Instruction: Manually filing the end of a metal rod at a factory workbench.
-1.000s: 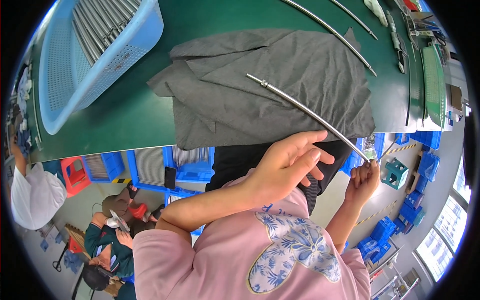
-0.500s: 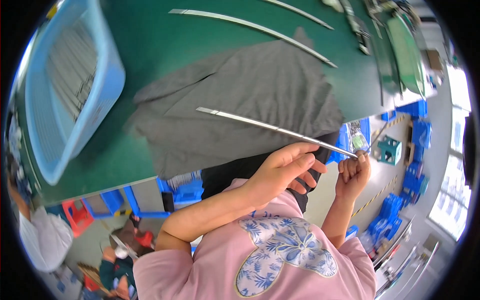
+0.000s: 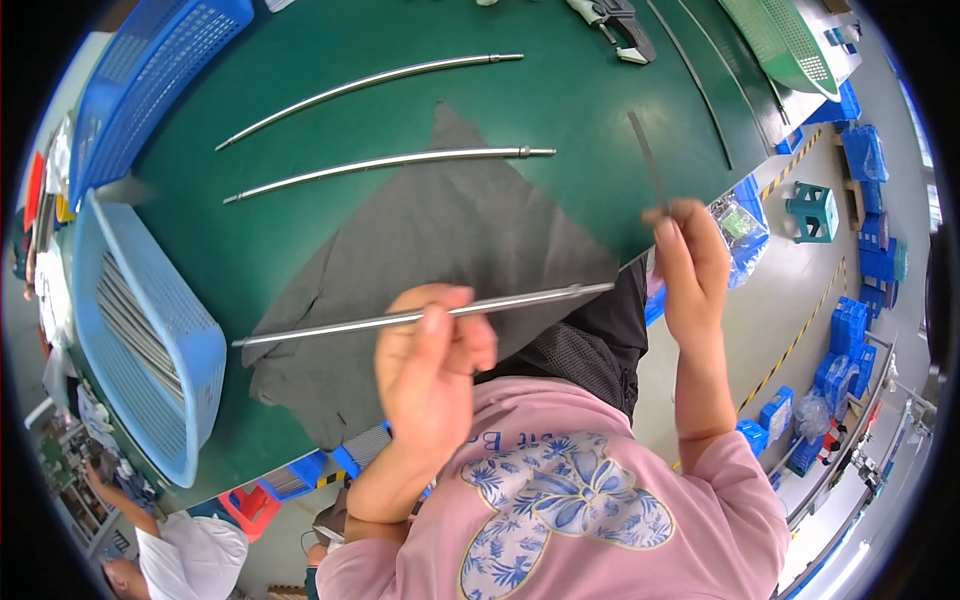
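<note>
The left hand has its grip clamped on a metal rod, thumb and fingers near its middle; the rod lies crosswise over the grey cloth (whether it touches the cloth, I cannot tell). The right hand, slightly blurred, has its grip closed on the near end of a thin dark strip. On the green tabletop lie a far rod and a nearer rod, which crosses the cloth's pointed tip. More rods fill a light blue basket at left.
</note>
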Tool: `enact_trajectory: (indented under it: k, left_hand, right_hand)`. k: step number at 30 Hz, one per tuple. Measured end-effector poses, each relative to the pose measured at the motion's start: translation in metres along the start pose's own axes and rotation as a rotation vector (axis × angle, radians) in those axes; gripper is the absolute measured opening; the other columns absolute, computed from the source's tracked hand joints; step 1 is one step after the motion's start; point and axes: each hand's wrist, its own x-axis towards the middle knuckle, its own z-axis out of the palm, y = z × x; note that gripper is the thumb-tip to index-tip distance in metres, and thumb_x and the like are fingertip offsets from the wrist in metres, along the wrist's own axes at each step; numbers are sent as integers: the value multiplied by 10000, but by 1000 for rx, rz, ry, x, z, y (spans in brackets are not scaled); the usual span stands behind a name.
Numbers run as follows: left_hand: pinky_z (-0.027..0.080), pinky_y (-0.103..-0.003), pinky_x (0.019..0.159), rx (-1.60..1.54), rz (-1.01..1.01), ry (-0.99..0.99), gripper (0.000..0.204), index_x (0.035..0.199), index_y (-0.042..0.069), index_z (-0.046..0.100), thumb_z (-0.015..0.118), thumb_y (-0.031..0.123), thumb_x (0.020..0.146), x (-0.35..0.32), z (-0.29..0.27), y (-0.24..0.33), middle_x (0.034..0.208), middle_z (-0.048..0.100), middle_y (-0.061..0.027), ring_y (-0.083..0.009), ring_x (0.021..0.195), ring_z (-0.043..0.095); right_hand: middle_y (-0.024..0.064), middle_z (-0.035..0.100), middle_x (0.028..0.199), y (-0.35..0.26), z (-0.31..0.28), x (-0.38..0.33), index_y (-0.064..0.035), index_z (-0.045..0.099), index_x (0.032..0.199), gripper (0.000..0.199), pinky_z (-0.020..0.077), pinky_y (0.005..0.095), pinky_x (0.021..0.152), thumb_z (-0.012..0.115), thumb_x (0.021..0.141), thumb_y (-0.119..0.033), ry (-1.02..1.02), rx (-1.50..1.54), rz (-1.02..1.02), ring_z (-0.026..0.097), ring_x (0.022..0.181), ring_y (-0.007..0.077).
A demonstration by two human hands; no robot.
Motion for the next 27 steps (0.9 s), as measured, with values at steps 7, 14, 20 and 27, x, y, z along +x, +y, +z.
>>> enact_trajectory:
  k: [7,14,20,27]
  left_hand:
    - [362,-248,496,148,48,228,249,1058,1,540,450,220,981,-1,2,40,662,494,-34,-112,562,449]
    - [339,-216,455,189,-138,345,286,1089,8,556,471,261,986,56,21,76,697,519,10,-60,523,410]
    - [351,-174,469,203,-356,333,319,1132,7,572,502,275,975,87,21,81,793,612,4,-28,522,421]
    - [402,-199,489,362,-397,401,304,1128,1,593,532,241,954,85,26,84,885,683,-51,-53,552,495]
  right_hand:
    - [54,598,692,-4,20,51,-81,620,888,83,422,278,493,633,807,-70,82,-678,-361,540,516,210]
    - [38,595,685,-2,18,51,-44,637,911,180,412,242,473,644,745,24,107,-471,-305,524,489,128]
    - [63,594,705,-8,14,46,1,637,944,236,412,231,481,639,717,68,47,-408,-219,523,505,132]
    - [54,595,814,-1,11,47,-57,682,882,236,420,282,558,689,654,5,77,-463,-386,535,624,176]
